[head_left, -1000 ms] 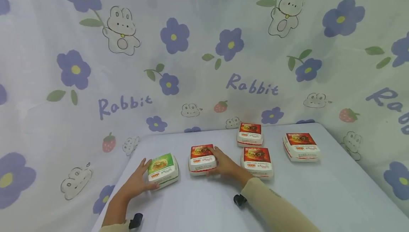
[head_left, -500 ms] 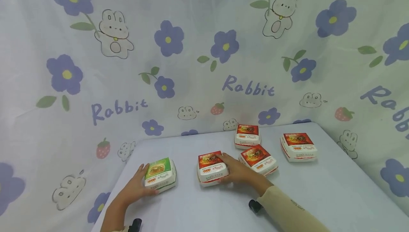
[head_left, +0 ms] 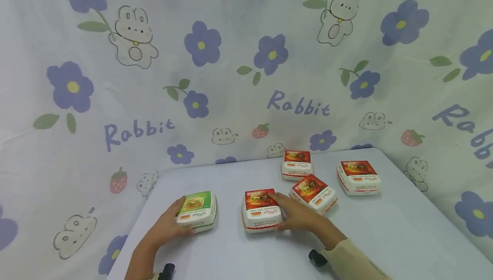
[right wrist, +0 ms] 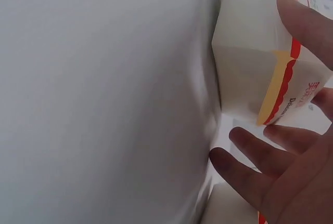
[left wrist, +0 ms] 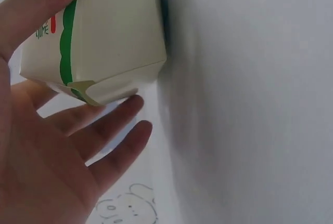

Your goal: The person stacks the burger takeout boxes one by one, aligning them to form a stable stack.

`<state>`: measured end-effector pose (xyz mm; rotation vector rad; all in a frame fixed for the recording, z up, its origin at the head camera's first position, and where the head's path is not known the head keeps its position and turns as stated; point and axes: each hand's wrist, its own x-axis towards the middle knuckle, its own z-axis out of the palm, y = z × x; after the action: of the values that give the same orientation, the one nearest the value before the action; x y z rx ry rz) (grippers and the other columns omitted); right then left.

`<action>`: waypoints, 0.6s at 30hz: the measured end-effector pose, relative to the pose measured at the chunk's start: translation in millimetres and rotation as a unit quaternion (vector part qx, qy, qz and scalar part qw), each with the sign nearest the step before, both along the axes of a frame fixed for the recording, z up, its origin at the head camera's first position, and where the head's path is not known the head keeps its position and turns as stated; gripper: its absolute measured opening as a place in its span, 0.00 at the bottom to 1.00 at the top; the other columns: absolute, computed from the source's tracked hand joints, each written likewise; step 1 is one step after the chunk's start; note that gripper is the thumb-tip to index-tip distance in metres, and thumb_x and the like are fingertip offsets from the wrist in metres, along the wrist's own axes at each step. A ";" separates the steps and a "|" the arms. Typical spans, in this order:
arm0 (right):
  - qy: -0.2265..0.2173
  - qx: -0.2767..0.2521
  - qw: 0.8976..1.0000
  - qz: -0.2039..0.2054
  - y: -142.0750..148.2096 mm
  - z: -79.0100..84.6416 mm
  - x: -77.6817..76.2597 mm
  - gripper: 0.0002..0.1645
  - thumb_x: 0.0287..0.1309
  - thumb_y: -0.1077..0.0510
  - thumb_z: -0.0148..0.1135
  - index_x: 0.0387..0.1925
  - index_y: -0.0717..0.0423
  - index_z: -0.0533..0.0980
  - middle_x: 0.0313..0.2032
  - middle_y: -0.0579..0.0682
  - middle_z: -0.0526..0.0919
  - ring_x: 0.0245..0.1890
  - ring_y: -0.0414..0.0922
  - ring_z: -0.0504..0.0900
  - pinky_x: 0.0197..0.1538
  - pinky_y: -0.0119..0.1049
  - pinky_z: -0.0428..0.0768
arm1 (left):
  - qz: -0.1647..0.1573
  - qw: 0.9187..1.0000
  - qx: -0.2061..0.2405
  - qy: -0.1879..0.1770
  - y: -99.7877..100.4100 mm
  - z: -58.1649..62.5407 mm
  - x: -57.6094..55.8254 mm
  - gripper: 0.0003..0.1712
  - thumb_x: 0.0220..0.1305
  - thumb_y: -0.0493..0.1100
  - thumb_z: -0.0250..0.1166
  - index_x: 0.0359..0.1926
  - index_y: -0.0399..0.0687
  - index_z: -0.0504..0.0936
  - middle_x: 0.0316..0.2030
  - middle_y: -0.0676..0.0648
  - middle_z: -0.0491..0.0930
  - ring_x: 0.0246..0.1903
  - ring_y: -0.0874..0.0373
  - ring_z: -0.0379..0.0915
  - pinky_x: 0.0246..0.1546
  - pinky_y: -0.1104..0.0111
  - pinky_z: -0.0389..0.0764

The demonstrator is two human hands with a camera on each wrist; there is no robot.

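A white burger box with a green top panel [head_left: 197, 218] sits on the left of the table. My left hand [head_left: 166, 225] grips its left side, thumb at the front and fingers behind; in the left wrist view the thumb lies across the box wall [left wrist: 117, 31]. Near the middle, my right hand [head_left: 297, 216] holds a burger box with a red top panel [head_left: 262, 219] by its right side. The right wrist view has the thumb on that box's wall [right wrist: 250, 73], with some fingers spread below its corner.
Behind my right hand lies a turned red-topped burger box [head_left: 313, 192]. Another red-topped box [head_left: 297, 166] stands at the back edge, and one more [head_left: 359, 179] at the right. A patterned curtain [head_left: 231, 78] hangs behind the white table [head_left: 231, 258].
My right hand has drawn its red-topped box nearer and rightward. The red-topped box behind that hand has turned. The green-topped box has turned slightly in my left hand.
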<state>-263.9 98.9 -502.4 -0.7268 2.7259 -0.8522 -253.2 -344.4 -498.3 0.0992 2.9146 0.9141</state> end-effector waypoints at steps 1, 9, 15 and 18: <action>0.001 0.001 1.000 -0.002 0.3 0.3 1.6 0.65 0.39 0.32 0.75 0.76 0.32 0.50 0.74 0.51 0.55 0.72 0.56 0.53 0.68 0.59 0.55 | 0.003 1.000 0.005 0.001 0.8 0.2 1.1 0.78 0.27 0.67 0.79 0.77 0.49 0.47 0.73 0.35 0.49 0.69 0.32 0.45 0.63 0.36 0.50; -0.002 0.005 0.999 -0.050 10.2 0.6 6.2 0.67 0.33 0.28 0.75 0.75 0.26 0.51 0.75 0.46 0.49 0.74 0.58 0.45 0.66 0.66 0.51 | 0.004 1.000 0.031 -0.004 12.7 2.4 4.6 0.76 0.28 0.60 0.82 0.77 0.54 0.47 0.69 0.40 0.59 0.59 0.42 0.66 0.57 0.46 0.71; -0.003 -0.010 0.999 -0.052 9.9 -3.0 4.7 0.69 0.31 0.24 0.72 0.75 0.28 0.49 0.76 0.44 0.45 0.74 0.57 0.42 0.67 0.65 0.50 | 0.001 0.999 0.036 -0.003 14.9 3.1 8.0 0.77 0.28 0.61 0.83 0.77 0.56 0.47 0.72 0.41 0.55 0.56 0.46 0.70 0.50 0.52 0.77; 0.000 -0.014 0.999 -0.041 8.6 -4.4 4.0 0.69 0.32 0.24 0.72 0.76 0.30 0.49 0.76 0.45 0.46 0.74 0.58 0.43 0.68 0.64 0.49 | -0.012 0.999 0.035 0.001 15.9 2.7 6.8 0.78 0.29 0.63 0.81 0.78 0.56 0.44 0.75 0.41 0.47 0.62 0.41 0.64 0.60 0.43 0.66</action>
<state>-259.9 107.5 -506.7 -0.6230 2.7662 -0.9094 -246.4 -328.5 -495.6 0.1401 2.8768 1.0143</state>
